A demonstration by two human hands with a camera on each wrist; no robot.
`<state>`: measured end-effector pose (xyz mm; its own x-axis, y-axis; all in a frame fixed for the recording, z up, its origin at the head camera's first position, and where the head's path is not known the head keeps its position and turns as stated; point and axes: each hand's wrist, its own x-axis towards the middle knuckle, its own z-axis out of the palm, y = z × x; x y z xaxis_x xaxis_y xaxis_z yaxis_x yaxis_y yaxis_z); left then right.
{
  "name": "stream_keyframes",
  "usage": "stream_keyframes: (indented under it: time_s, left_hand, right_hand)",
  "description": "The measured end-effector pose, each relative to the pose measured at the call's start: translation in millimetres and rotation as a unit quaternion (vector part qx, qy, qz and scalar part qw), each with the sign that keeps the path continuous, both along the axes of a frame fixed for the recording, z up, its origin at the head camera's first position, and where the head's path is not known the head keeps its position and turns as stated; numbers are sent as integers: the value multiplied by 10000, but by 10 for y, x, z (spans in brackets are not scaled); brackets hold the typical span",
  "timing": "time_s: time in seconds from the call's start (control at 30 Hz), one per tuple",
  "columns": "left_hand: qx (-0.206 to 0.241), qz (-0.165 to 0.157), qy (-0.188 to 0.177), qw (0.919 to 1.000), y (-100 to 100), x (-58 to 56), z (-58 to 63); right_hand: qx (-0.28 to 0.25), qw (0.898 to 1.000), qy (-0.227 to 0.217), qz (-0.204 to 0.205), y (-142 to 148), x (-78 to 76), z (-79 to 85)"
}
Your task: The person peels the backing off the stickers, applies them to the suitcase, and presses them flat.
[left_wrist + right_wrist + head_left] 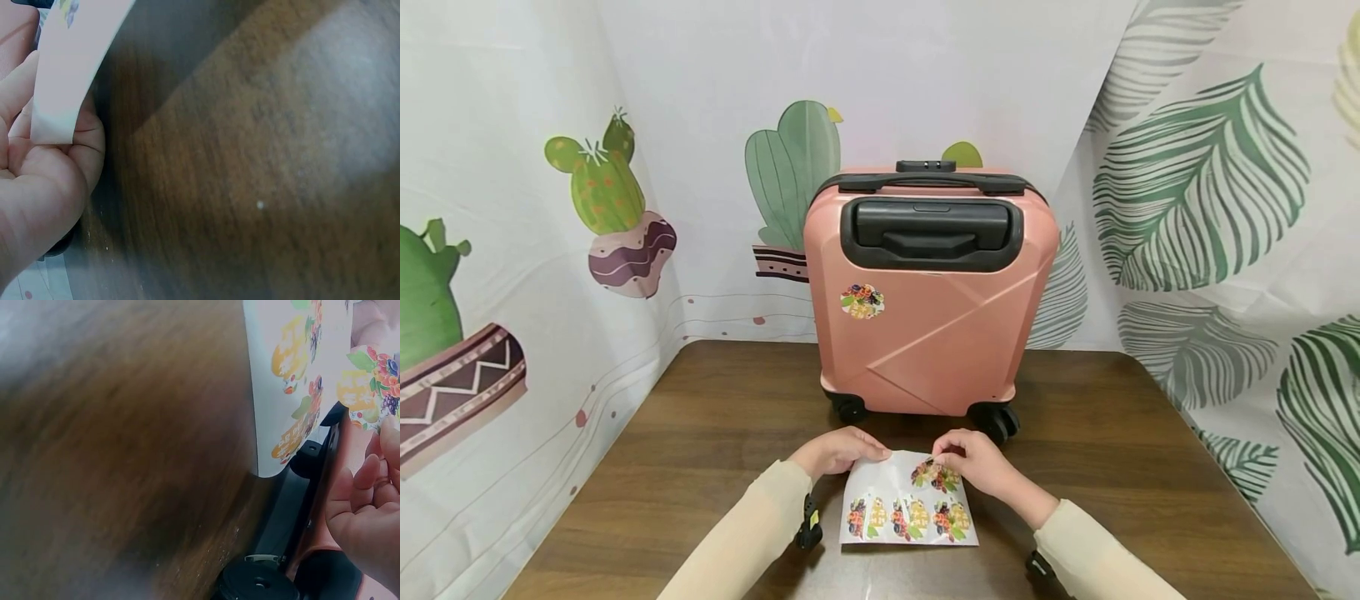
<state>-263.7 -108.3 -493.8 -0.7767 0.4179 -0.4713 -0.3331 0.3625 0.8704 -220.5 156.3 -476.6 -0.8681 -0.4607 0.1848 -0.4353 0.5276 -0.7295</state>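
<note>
Wood-grain table [730, 408] beneath, my right hand [979, 462] pinches a round fruit sticker [936, 476] over the far right of the sticker sheet [880, 483], my left hand [840, 450] grips its far left corner, and the upright pink suitcase [932, 333] stands just beyond both, broad face toward me.

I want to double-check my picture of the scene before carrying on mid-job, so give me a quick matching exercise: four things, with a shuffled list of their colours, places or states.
Things:
1. Left hand
2. Suitcase
3. Right hand
4. Sticker sheet

Descriptions:
A. Pinching a fruit sticker
B. White, with a row of fruit designs
C. Holding an edge of the sticker sheet
D. Pink, standing on the wooden table

Right pairs: 1-C, 2-D, 3-A, 4-B
</note>
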Motion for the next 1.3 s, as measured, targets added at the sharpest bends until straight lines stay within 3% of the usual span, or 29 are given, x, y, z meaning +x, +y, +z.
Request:
stream_keyframes:
  time_s: [0.4,1.3]
  left_hand:
    - [-73,51,84,9999,-23,12,-1]
    - [-7,6,28,10000,2,3,-14]
  right_hand:
    - [35,9997,-164,-149,50,2,22]
    - [-93,9978,-65,-651,305,50,71]
